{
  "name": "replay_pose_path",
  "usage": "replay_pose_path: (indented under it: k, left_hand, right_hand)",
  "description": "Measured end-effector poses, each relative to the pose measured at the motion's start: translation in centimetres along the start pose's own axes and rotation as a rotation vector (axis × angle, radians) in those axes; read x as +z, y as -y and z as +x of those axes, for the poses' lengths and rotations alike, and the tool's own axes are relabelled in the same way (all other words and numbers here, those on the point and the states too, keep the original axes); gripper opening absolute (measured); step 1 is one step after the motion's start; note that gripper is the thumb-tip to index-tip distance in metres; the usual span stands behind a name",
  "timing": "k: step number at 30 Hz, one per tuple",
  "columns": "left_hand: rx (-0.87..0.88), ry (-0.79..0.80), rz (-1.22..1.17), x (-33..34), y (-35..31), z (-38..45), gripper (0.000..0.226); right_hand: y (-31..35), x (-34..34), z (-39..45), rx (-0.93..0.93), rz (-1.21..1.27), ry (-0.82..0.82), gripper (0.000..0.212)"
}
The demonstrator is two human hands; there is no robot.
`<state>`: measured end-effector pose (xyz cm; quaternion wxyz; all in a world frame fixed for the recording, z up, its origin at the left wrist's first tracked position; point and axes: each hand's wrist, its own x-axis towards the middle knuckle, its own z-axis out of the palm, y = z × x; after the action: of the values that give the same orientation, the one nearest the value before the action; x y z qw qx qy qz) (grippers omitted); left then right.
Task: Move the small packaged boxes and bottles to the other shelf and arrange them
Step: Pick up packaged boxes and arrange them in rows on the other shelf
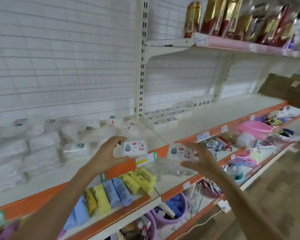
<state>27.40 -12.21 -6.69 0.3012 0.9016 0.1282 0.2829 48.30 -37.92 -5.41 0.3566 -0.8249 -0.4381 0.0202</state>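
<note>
My left hand [105,154] grips a small clear packaged box [135,147] with a white label, held in front of the shelf's orange edge. My right hand [200,157] holds a second clear box [179,152] of the same kind just to the right. Both boxes are in the air, a little apart. More of these boxes [168,115] lie in flat rows at the back of the right shelf [220,116]. A short upright row [201,103] stands behind them. White packs [33,146] are piled on the left shelf.
A slotted upright post [142,66] divides the two shelf bays. Red and gold packets [232,18] fill the upper right shelf. A brown cardboard box [289,90] sits at far right. Yellow and blue rolls [121,186], glasses and pink basins [255,129] occupy lower shelves.
</note>
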Motion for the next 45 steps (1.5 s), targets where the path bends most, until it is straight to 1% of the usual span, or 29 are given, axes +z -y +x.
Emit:
replay_pose_path:
  k: [4, 6, 9, 13, 15, 17, 19, 21, 27, 33, 38, 40, 42, 45]
  left_hand:
    - [0.029, 0.020, -0.033, 7.3, -4.0, 3.2, 0.070]
    - [0.036, 0.039, -0.045, 10.6, -5.7, 4.8, 0.071]
    - [0.018, 0.034, -0.028, 15.0, -8.1, 7.0, 0.065]
    - [0.057, 0.028, -0.051, 19.1, -10.8, 10.0, 0.055]
    - [0.042, 0.044, -0.021, 20.6, -11.6, 11.7, 0.056]
    - [0.026, 0.047, 0.018, 22.0, -11.9, 13.6, 0.062]
    - [0.029, 0.050, 0.035, 23.0, -11.9, 15.5, 0.064]
    - [0.010, 0.044, 0.031, 23.9, -11.6, 17.5, 0.061]
    - [-0.017, -0.034, -0.034, 25.5, -9.1, 24.6, 0.054]
    - [-0.078, -0.061, 0.043, 25.8, -5.9, 31.3, 0.062]
    - [-0.115, -0.055, 0.127, 25.8, -3.9, 33.9, 0.063]
    - [-0.130, -0.059, 0.201, 25.9, -3.3, 34.5, 0.064]
    - [-0.165, -0.041, 0.336, 26.0, -2.6, 34.9, 0.073]
    - [-0.253, 0.021, 0.488, 26.3, -1.8, 35.1, 0.099]
  right_hand:
    - [-6.2, -5.0, -2.1, 0.122, 0.018, -0.020, 0.071]
    - [-9.1, -7.2, -3.0, 0.130, 0.041, -0.040, 0.071]
    - [-13.0, -10.0, -3.8, 0.126, -0.005, -0.071, 0.071]
    - [-17.3, -12.8, -3.7, 0.123, -0.031, -0.096, 0.070]
    - [-18.8, -13.9, -3.2, 0.142, 0.000, -0.096, 0.071]
    - [-20.4, -14.7, -2.0, 0.139, 0.003, -0.109, 0.071]
    - [-21.9, -15.2, -0.3, 0.118, -0.033, -0.121, 0.070]
    - [-23.3, -15.5, 2.0, 0.094, -0.053, -0.131, 0.069]
    - [-26.4, -15.3, 11.0, 0.015, -0.038, -0.114, 0.066]
    - [-28.6, -15.0, 20.9, -0.014, 0.009, 0.008, 0.066]
    - [-29.8, -13.2, 27.8, -0.085, 0.026, 0.086, 0.065]
    - [-30.1, -12.4, 30.1, -0.135, 0.031, 0.135, 0.065]
    - [-30.5, -11.6, 32.4, -0.180, 0.041, 0.194, 0.065]
    - [-31.4, -10.6, 35.5, -0.241, 0.066, 0.278, 0.064]
